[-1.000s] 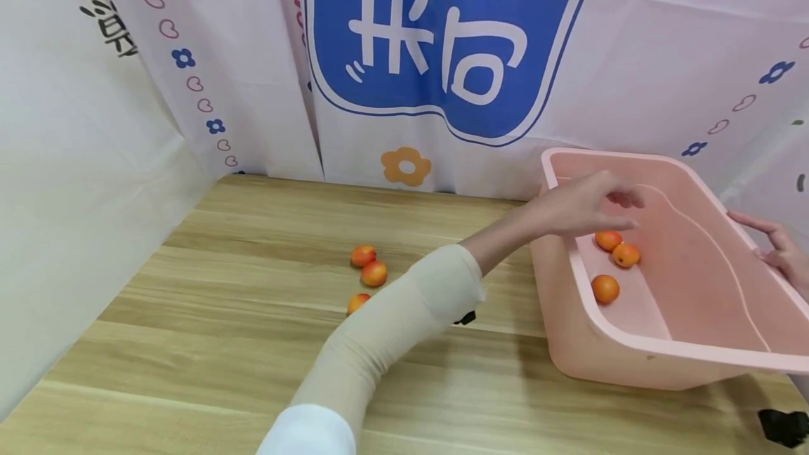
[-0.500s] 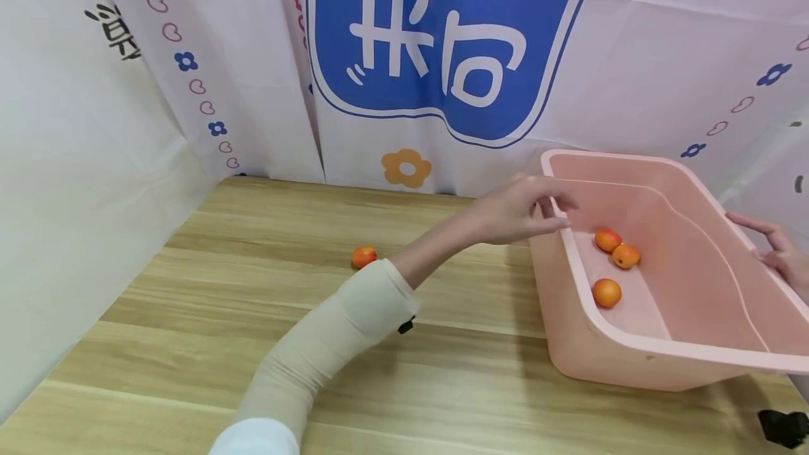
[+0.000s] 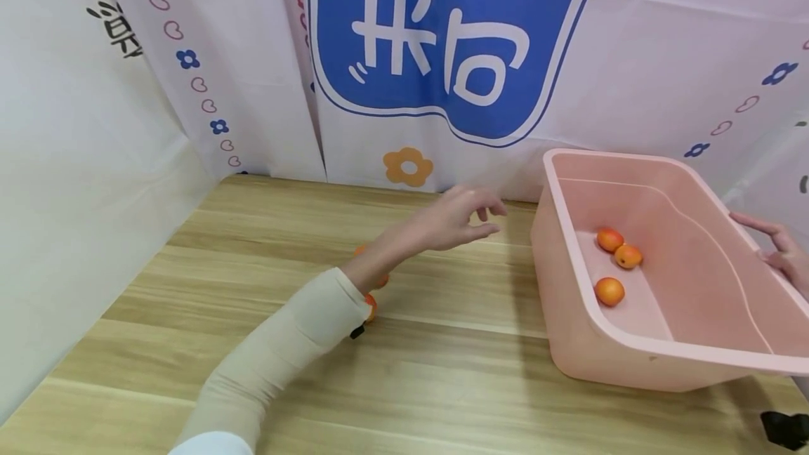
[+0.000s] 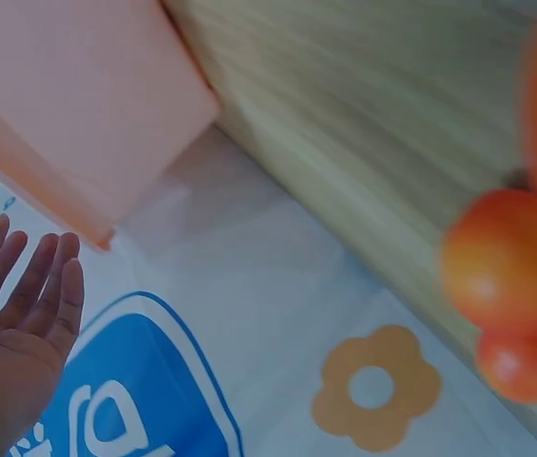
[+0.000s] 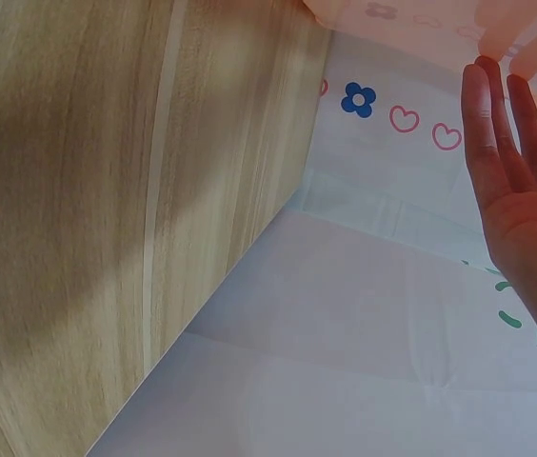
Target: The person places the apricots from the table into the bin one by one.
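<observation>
In the head view my left hand (image 3: pixel 458 220) hangs over the table left of the pink plastic bin (image 3: pixel 638 351), holding nothing, fingers loosely bent. The left wrist view shows its fingers (image 4: pixel 35 286) spread slightly. Beneath that forearm lie small orange-red fruits, apricot-like, partly hidden; one fruit (image 3: pixel 371 307) peeks out beside the sleeve. Larger in the left wrist view, a fruit (image 4: pixel 507 262) touches others. Inside the bin are three more, including a fruit (image 3: pixel 609 291) nearest the front. My right hand (image 3: pixel 784 255) rests at the bin's right rim, its straight fingers (image 5: pixel 530 133) against the outer wall.
The wooden table (image 3: pixel 442 385) ends at a white printed curtain (image 3: pixel 272 90) behind and at the left. A black device (image 3: pixel 786 429) shows at the lower right, and a smaller black piece (image 3: pixel 357 331) under the left sleeve.
My left hand has moved left from above the bin's inside, past its left rim, to over the table. The right hand stays at the rim, and the fruits in the bin keep their places.
</observation>
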Tool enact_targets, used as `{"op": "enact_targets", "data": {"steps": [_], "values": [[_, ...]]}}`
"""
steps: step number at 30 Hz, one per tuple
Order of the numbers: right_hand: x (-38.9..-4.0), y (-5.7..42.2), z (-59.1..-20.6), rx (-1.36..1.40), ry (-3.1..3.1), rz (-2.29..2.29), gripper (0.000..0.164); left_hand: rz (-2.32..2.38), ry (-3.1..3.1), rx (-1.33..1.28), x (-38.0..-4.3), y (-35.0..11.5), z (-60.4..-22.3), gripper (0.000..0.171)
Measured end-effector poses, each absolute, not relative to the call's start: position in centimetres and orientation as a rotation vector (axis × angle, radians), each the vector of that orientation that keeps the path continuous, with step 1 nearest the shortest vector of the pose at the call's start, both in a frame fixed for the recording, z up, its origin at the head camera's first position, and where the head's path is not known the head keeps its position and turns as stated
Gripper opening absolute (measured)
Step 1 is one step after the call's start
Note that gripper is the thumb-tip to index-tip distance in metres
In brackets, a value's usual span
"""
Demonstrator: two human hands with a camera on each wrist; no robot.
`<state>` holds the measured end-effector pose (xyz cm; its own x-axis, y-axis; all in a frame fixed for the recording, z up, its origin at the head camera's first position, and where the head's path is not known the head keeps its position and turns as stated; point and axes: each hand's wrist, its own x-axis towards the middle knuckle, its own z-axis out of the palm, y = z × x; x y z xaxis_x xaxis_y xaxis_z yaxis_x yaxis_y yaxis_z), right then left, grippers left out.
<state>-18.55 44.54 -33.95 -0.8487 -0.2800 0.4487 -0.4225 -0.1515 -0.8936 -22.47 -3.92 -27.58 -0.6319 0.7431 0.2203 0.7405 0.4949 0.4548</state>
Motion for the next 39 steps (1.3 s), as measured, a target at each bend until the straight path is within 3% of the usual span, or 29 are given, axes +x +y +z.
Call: {"op": "enact_targets", "data": {"steps": [15,35,39], "values": [[-19.1,45.3,-34.4,0.892,-1.976,2.149,0.093,0.323,2.941,1.239,-21.4,-10.2,-30.5,0.027],[-17.7,44.2,-33.8,0.659,-1.929,2.398,0.091,0.659,2.589,1.195,-19.4,-18.3,-33.2,0.012],[-17.7,44.1,-33.8,0.616,-1.98,2.293,0.088,0.649,2.497,1.21,-19.1,-19.0,-33.5,0.017]]}}
